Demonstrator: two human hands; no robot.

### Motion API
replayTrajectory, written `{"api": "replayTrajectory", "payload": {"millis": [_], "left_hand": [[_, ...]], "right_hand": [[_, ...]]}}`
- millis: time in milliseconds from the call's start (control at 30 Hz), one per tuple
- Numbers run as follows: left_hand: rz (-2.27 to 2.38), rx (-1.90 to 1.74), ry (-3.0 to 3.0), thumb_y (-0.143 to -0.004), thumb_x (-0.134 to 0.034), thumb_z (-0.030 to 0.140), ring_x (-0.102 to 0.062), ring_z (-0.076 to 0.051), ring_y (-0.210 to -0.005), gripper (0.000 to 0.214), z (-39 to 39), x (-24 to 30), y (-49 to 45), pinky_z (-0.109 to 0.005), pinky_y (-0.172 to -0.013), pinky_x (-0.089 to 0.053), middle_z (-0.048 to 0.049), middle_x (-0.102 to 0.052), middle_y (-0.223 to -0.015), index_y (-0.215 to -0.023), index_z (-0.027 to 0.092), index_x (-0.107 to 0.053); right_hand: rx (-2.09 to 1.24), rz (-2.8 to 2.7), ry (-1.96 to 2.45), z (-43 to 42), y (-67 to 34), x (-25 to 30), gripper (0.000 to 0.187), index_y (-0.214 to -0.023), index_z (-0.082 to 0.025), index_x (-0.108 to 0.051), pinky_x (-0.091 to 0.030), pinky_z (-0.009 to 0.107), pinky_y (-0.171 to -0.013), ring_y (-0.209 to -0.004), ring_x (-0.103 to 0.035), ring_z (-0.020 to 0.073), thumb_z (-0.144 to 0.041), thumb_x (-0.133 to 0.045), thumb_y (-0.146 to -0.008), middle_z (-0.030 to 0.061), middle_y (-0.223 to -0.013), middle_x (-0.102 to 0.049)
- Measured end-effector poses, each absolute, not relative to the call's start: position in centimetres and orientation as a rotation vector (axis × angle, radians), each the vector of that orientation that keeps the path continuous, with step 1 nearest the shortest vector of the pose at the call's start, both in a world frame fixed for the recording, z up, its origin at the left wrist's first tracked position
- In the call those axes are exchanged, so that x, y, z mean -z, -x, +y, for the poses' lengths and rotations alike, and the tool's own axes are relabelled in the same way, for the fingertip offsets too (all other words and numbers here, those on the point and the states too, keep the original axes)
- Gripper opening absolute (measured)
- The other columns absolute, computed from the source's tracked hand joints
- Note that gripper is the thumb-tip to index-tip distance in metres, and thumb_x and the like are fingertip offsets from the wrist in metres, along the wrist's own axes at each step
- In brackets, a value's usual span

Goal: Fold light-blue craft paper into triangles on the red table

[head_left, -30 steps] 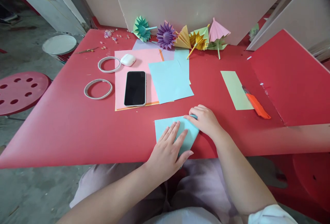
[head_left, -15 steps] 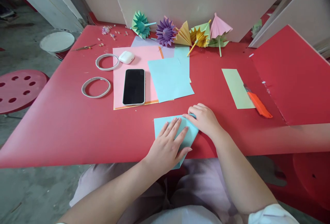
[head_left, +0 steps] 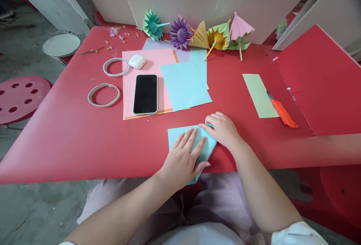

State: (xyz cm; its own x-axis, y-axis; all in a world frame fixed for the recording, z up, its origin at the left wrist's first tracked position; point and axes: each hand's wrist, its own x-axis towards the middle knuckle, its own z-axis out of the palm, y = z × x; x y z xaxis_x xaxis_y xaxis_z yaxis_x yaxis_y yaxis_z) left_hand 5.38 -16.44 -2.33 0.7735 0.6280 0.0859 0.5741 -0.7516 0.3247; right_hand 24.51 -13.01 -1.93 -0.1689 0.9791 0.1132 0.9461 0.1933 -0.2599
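A folded sheet of light blue paper [head_left: 175, 137] lies at the table's front edge, its lower corner reaching past the edge. My left hand [head_left: 184, 158] rests flat on it with fingers spread, covering much of its middle. At the sheet's upper right corner, my right hand [head_left: 221, 130] is closed, thumb and curled fingers gripping the folded edge. Part of that fold is hidden under the fingers. Beyond my hands lie a loose light blue sheet [head_left: 186, 87] and a phone [head_left: 146, 94] on pink paper [head_left: 128, 87].
Two tape rolls [head_left: 103, 104] and a white earbud case [head_left: 137, 61] are on the left. An orange utility knife [head_left: 284, 114] touches a pale green paper strip [head_left: 255, 96] on the right. Paper umbrellas [head_left: 180, 32] line the back. A red panel [head_left: 327, 87] stands right.
The view has shifted very slightly. Both hands keep their places on the folded blue paper, and nothing else has visibly moved.
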Motion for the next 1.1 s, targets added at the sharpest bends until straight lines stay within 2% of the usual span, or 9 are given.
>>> {"api": "replayTrajectory", "payload": {"millis": [900, 1000, 1100], "left_hand": [[0.947, -0.274, -2.693, -0.087, -0.034, 0.056, -0.019, -0.030, -0.134, 0.062, -16.4, 2.3, -5.4, -0.047, -0.106, -0.023, -0.0179, -0.028, -0.143, -0.134, 0.016, -0.035], [0.951, -0.272, -2.687, -0.087, -0.035, 0.056, -0.020, -0.031, -0.134, 0.062, -16.4, 2.3, -5.4, -0.047, -0.105, -0.024, -0.0178, -0.029, -0.143, -0.134, 0.016, -0.036], [0.948, -0.275, -2.688, -0.087, -0.035, 0.056, -0.020, -0.031, -0.134, 0.062, -16.4, 2.3, -5.4, -0.047, -0.105, -0.024, -0.0178, -0.029, -0.143, -0.134, 0.016, -0.035]], "right_hand": [[-0.089, -2.200, 1.808, -13.0, -24.4, 2.3, 0.031, -0.064, -0.020, -0.056, -0.036, 0.027, -0.060, -0.062, -0.044, 0.0148, -0.041, -0.047, -0.085, 0.0009, -0.059, -0.056], [-0.060, -2.162, 1.733, -13.0, -24.7, 1.7, 0.027, -0.069, -0.019, -0.060, -0.041, 0.028, -0.066, -0.070, -0.050, 0.0161, -0.039, -0.049, -0.084, 0.0026, -0.067, -0.060], [0.024, -2.045, 1.632, -13.6, -24.6, 0.7, 0.020, -0.083, -0.019, -0.065, -0.044, 0.032, -0.081, -0.089, -0.055, 0.0178, -0.033, -0.051, -0.084, 0.0050, -0.086, -0.065]]}}
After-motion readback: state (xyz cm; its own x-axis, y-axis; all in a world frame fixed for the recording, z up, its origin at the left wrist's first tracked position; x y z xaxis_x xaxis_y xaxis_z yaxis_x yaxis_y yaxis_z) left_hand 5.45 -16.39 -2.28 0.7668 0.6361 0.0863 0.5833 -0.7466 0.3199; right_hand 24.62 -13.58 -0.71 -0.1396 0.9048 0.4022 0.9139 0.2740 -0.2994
